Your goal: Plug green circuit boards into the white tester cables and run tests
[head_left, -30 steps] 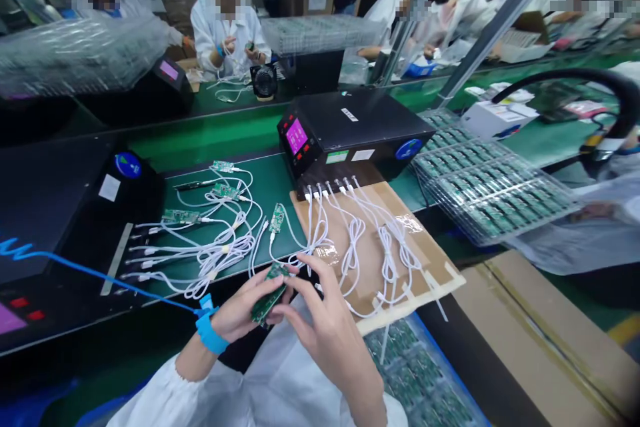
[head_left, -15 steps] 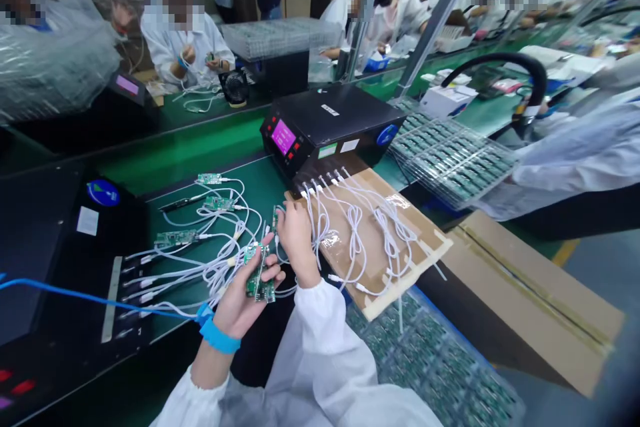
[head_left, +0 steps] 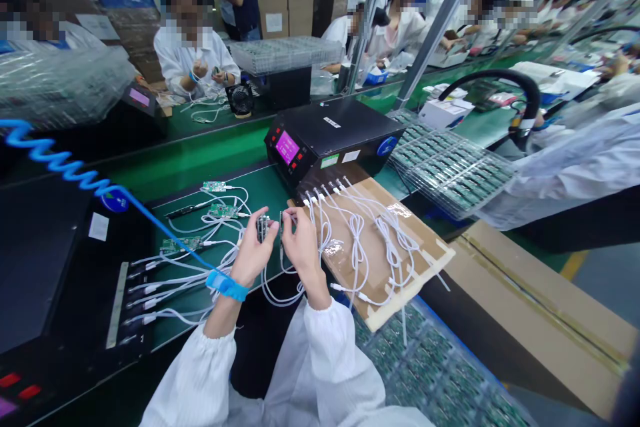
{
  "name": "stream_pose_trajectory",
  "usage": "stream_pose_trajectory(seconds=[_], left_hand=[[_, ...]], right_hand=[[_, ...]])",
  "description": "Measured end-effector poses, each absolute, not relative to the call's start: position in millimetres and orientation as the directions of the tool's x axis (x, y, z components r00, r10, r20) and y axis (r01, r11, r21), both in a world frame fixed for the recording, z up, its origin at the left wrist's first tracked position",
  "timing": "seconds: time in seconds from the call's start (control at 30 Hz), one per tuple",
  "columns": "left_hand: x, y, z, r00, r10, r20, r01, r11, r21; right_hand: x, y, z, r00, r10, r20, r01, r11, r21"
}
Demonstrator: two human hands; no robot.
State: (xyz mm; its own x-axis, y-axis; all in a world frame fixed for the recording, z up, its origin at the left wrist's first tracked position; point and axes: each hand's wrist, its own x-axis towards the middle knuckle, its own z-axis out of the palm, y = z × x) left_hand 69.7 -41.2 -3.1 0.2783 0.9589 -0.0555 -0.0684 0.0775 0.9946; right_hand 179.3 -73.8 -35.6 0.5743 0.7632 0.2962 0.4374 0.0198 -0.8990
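My left hand (head_left: 254, 253), with a blue strap (head_left: 227, 285) at its wrist, is closed on a small bundle of circuit boards (head_left: 263, 229), seen mostly edge-on. Close beside it, my right hand (head_left: 302, 240) pinches another circuit board (head_left: 281, 221) by its edge; a white cable appears to hang below that board. The hands are a small gap apart, over the front edge of the green bench. To their left lie several green boards (head_left: 224, 211) plugged into white cables (head_left: 235, 250). Fingers hide much of the held boards.
A black tester with a pink screen (head_left: 327, 140) stands ahead, cables running onto a taped cardboard sheet (head_left: 345, 260). Another black box (head_left: 45, 247) is at left. A blue coiled cord (head_left: 65, 163) crosses above it. Trays of boards (head_left: 455, 160) lie right; co-workers sit opposite.
My left hand has risen and turned, so its boards now stand edge-on near my right hand. The right hand now holds its board beside them. The blue cord has swung up; the view has tilted upward.
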Motion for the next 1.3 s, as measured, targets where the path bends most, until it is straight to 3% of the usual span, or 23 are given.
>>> stream_pose_trajectory(seconds=[0.13,0.23,0.3,0.37,0.47,0.57,0.7,0.93,1.03,1.13,1.3], left_hand=[[77,-34,-9,0.431,0.901,0.048,0.052,-0.078,0.996],[77,-33,-12,0.438,0.897,0.057,0.074,-0.099,0.992],[77,-33,-13,0.425,0.905,0.021,0.096,-0.068,0.993],[78,-32,-13,0.408,0.913,-0.019,0.067,-0.01,0.998],[81,-31,-12,0.374,0.925,-0.062,-0.039,0.083,0.996],[85,-31,-12,0.341,0.936,-0.091,-0.094,0.13,0.987],[91,-31,-12,0.272,0.95,-0.151,-0.216,0.214,0.953],[81,-3,4,-0.04,0.995,-0.087,-0.409,0.063,0.911],[72,-1,12,0.055,0.995,-0.086,-0.337,0.1,0.936],[67,-9,13,0.147,0.983,-0.112,-0.227,0.144,0.963],[64,-16,12,0.147,0.986,-0.076,-0.176,0.102,0.979]], right_hand=[[185,-81,-31,0.594,0.769,0.237,0.32,0.045,-0.946],[188,-85,-31,0.62,0.772,0.139,0.139,0.066,-0.988],[187,-92,-31,0.658,0.745,0.107,0.08,0.072,-0.994],[183,-104,-33,0.676,0.729,0.108,0.131,0.025,-0.991],[173,-121,-39,0.583,0.807,0.093,0.211,-0.04,-0.977],[164,-126,-41,0.5,0.864,0.064,0.155,-0.016,-0.988],[162,-123,-36,0.524,0.851,0.049,0.107,-0.008,-0.994],[167,-130,-39,0.492,0.87,0.026,0.204,-0.086,-0.975],[165,-123,-46,0.513,0.856,0.066,0.392,-0.165,-0.905],[158,-109,-49,0.457,0.887,0.07,0.618,-0.26,-0.742],[144,-91,-47,0.441,0.897,0.007,0.746,-0.362,-0.558]])
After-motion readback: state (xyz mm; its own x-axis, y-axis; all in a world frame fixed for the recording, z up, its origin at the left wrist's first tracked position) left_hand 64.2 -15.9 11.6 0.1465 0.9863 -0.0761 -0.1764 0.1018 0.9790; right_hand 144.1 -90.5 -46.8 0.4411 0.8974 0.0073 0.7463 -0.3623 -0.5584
